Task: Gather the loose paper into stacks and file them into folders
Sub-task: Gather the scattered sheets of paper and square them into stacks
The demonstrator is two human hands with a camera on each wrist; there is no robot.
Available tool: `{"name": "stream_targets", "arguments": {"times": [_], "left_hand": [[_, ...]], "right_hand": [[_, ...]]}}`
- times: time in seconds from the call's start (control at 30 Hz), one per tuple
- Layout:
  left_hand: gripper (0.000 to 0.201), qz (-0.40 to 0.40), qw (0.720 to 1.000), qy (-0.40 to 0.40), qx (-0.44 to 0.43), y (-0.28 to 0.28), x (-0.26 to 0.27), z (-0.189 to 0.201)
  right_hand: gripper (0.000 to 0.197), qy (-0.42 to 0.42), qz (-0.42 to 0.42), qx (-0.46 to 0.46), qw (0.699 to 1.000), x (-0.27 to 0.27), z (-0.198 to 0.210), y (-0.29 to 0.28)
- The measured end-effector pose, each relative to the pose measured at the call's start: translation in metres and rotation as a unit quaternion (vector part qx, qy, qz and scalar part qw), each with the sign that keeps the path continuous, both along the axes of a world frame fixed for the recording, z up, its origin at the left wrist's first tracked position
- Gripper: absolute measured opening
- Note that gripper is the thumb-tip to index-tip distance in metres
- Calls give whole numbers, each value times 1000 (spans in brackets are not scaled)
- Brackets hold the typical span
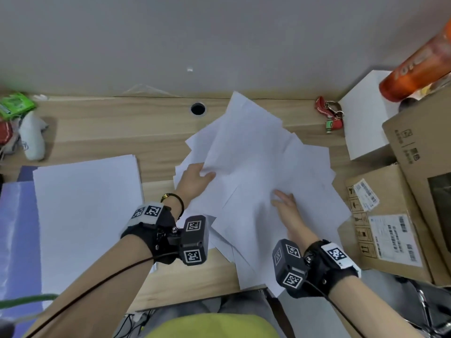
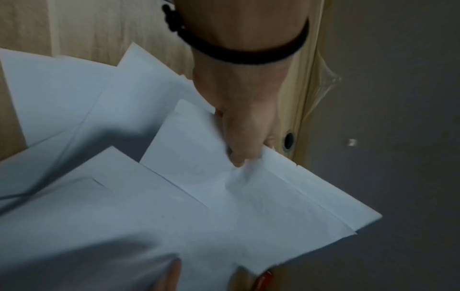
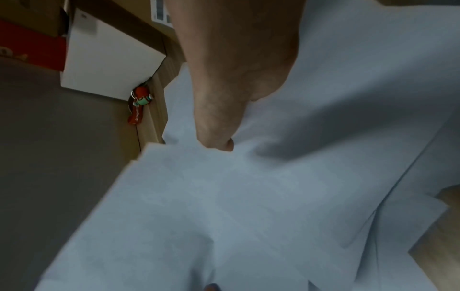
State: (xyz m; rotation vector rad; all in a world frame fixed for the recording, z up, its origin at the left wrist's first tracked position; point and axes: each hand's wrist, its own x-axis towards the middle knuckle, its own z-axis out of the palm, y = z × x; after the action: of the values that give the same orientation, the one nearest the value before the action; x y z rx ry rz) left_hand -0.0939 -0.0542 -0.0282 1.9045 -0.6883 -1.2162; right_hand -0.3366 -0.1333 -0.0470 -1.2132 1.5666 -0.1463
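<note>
A messy pile of loose white paper [image 1: 256,154] covers the middle and right of the wooden desk [image 1: 122,132]. My left hand [image 1: 206,172] pinches sheets at the pile's left edge, thumb on top and fingers beneath; the left wrist view shows that left hand [image 2: 239,157] lifting the loose paper [image 2: 273,196]. My right hand [image 1: 280,197] grips the pile nearer me. In the right wrist view the right hand [image 3: 219,144] has its thumb on the loose paper [image 3: 224,196], the other fingers hidden under a sheet. A neat paper stack [image 1: 85,215] lies on a blue folder [image 1: 17,228] at left.
Cardboard boxes [image 1: 390,228] and a white box [image 1: 363,123] crowd the right side, with an orange bottle [image 1: 419,62] above them. A red keychain [image 1: 329,113] and a cable hole [image 1: 197,109] sit by the back wall. A white object [image 1: 33,137] and a green packet [image 1: 14,104] lie far left.
</note>
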Motion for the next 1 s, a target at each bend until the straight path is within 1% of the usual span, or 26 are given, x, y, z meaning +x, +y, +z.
{"name": "stream_targets", "arguments": {"times": [0.1, 0.17, 0.2, 0.27, 0.33, 0.4, 0.43, 0.47, 0.53, 0.6, 0.63, 0.7, 0.73, 0.8, 0.87, 0.9, 0.93, 1.0], "left_hand": [[23, 55, 995, -12, -79, -8, 11, 40], [25, 111, 986, -11, -121, -13, 28, 70], [25, 144, 979, -1, -143, -13, 38, 84], [19, 199, 958, 34, -203, -8, 55, 108], [17, 225, 941, 71, -244, 4, 67, 118], [23, 222, 945, 90, -221, 21, 73, 108], [27, 215, 954, 96, -186, 30, 74, 97], [31, 203, 962, 105, -150, 38, 74, 84], [35, 174, 975, 117, -71, 55, 71, 55], [39, 146, 984, 99, 7, 69, 65, 29], [42, 132, 987, 78, 45, 75, 62, 18], [48, 101, 988, 58, 103, 82, 53, -1], [45, 86, 988, 61, 114, 82, 49, -7], [31, 54, 990, 59, 115, 77, 39, -8], [28, 33, 993, 39, 109, 67, 32, -5], [30, 18, 994, 37, 104, 62, 28, -3], [37, 0, 994, 35, 105, 58, 26, -6], [64, -31, 993, 28, 112, 50, 21, -6]], "right_hand": [[39, -9, 23, -10, 1000, 19, 0, -1], [36, -1, 42, -16, 999, 28, 0, 1], [33, 1, 47, -18, 999, 33, 0, 3], [29, -1, 55, -21, 998, 44, 3, 6], [26, -19, 70, -1, 997, 55, 7, 11], [38, -76, 80, 49, 993, 65, 16, 21], [37, -103, 95, 75, 987, 69, 23, 25], [30, -127, 104, 95, 982, 74, 30, 29], [13, -157, 79, 108, 979, 76, 32, 31], [24, -139, 24, 70, 988, 62, 26, 24], [30, -111, -7, 39, 993, 51, 22, 20], [37, -35, -71, -25, 997, 20, 20, 12], [39, 6, -108, -40, 993, 4, 17, 9], [43, 87, -130, -20, 987, -24, 10, 7], [48, 147, -103, 24, 983, -40, 1, 9], [52, 157, -93, 38, 982, -42, -1, 11], [56, 144, -105, 42, 983, -43, -4, 13], [62, 88, -148, 52, 984, -42, -7, 15]]}}
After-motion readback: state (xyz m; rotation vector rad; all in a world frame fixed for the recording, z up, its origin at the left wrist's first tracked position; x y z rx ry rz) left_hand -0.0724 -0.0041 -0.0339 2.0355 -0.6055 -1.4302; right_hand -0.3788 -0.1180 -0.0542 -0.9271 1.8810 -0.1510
